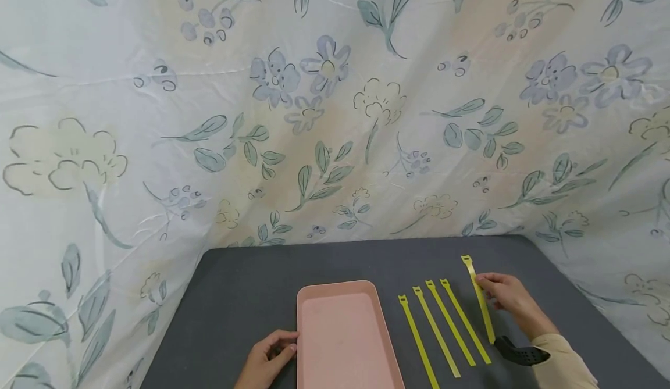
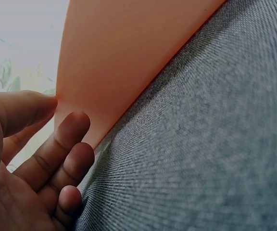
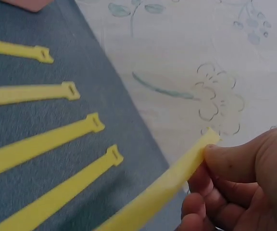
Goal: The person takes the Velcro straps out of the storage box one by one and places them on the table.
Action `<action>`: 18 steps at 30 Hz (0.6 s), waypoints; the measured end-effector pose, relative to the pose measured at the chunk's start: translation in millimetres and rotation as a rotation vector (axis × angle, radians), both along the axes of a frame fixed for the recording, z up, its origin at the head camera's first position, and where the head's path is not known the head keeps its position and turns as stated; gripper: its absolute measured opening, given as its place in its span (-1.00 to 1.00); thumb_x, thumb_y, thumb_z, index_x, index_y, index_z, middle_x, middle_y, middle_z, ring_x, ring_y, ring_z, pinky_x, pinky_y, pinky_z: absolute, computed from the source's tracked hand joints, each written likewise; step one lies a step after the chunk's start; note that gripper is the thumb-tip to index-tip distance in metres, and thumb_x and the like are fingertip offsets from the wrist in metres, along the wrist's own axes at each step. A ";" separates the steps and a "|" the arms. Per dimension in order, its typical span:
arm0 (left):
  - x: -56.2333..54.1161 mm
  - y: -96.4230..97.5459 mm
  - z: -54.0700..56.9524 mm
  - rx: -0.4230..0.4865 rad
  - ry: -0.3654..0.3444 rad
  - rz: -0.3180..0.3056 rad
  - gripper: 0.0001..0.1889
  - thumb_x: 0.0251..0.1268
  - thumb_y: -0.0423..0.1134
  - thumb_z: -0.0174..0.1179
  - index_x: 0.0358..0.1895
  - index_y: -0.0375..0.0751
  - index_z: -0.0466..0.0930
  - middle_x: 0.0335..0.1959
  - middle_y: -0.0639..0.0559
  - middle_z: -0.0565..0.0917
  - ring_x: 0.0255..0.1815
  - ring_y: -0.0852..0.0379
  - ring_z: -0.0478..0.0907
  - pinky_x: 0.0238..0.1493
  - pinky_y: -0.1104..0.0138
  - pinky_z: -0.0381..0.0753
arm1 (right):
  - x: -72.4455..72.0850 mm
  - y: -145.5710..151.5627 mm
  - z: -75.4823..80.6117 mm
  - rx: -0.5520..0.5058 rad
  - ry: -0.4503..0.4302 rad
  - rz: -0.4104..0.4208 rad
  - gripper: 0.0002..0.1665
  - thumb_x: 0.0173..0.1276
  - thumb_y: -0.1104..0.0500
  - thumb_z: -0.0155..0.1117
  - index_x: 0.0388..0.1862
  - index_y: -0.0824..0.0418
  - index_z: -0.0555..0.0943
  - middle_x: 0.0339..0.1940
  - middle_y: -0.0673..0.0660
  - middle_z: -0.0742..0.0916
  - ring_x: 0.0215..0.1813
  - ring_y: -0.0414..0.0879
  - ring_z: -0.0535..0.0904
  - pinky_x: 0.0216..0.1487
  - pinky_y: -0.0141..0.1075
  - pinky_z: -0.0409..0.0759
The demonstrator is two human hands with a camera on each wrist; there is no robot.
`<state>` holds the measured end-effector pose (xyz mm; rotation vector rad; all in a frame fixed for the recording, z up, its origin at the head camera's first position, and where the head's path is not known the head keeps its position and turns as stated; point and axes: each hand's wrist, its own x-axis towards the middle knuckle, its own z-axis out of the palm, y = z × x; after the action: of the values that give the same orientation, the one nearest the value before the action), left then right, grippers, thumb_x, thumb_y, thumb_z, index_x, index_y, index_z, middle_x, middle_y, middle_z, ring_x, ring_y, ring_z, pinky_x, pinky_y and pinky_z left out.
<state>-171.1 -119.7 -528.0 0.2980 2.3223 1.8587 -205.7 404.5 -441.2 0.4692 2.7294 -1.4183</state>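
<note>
My right hand [image 1: 505,296] pinches a yellow hook-and-loop cable tie [image 1: 483,304] near its slotted end, between thumb and fingers. In the right wrist view the thumb [image 3: 234,161] presses on that cable tie [image 3: 162,187], which slants down to the left. Several more yellow cable ties [image 1: 454,313] lie side by side on the dark tabletop, slotted heads away from me. My left hand [image 1: 269,357] is at the left side of a pink rectangular tray [image 1: 299,313]. Its thumb and forefinger tips are right at the rim, the other fingers loosely bent.
The tray stands on a dark grey table [image 1: 235,284], left of the row of ties. A floral cloth [image 1: 335,145] hangs behind and along both sides of the table. A black band [image 1: 520,352] circles my right wrist, beside a beige sleeve [image 1: 562,360].
</note>
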 end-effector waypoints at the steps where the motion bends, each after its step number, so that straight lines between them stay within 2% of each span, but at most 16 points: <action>1: 0.1 -0.1 0.1 -0.001 0.006 -0.002 -0.65 0.43 -0.21 0.25 0.15 -0.33 0.64 -0.19 -0.16 0.75 -0.28 0.35 0.63 -0.27 0.42 0.51 | -0.6 1.7 -2.8 0.009 -0.001 -0.002 -0.30 0.61 -0.14 0.03 0.32 0.47 0.45 -0.22 0.09 0.62 -0.18 -0.03 0.46 -0.24 -0.17 0.50; 5: 0.6 0.1 1.1 0.006 0.009 -0.006 -0.65 0.43 -0.21 0.25 0.16 -0.34 0.63 -0.17 -0.18 0.75 -0.26 0.34 0.64 -0.23 0.41 0.54 | -1.7 7.6 -12.1 0.021 -0.006 -0.005 -0.34 0.60 -0.11 0.07 0.26 0.48 0.49 -0.26 0.13 0.58 -0.23 -0.02 0.42 -0.26 -0.13 0.48; 10: 1.5 0.5 2.0 0.004 -0.001 -0.006 -0.64 0.43 -0.21 0.25 0.17 -0.33 0.63 -0.15 -0.18 0.75 -0.26 0.34 0.63 -0.24 0.42 0.52 | -2.2 13.4 -20.3 0.016 -0.030 0.031 -0.43 0.61 -0.03 0.03 0.22 0.48 0.50 -0.20 0.18 0.58 -0.23 -0.05 0.42 -0.26 -0.19 0.46; 16: 1.9 0.5 0.7 0.015 -0.009 -0.011 -0.64 0.44 -0.21 0.24 0.18 -0.35 0.62 -0.13 -0.20 0.75 -0.25 0.34 0.64 -0.21 0.42 0.55 | -9.2 14.1 -39.4 0.035 -0.021 0.005 -0.57 0.59 0.10 0.04 0.09 0.46 0.59 -0.44 0.04 0.54 -0.35 -0.09 0.41 -0.34 -0.23 0.43; 18: 2.0 0.4 -0.4 0.012 -0.012 -0.013 -0.64 0.44 -0.20 0.24 0.18 -0.34 0.62 -0.13 -0.19 0.75 -0.25 0.34 0.64 -0.22 0.42 0.54 | -11.0 13.8 -45.4 0.053 -0.035 0.003 -0.57 0.58 0.09 0.07 0.07 0.45 0.61 -0.43 0.09 0.57 -0.37 -0.07 0.42 -0.33 -0.21 0.45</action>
<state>-169.0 -119.2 -528.4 0.3016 2.2971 1.8635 -216.7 418.2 -486.6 0.4873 2.7451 -1.3269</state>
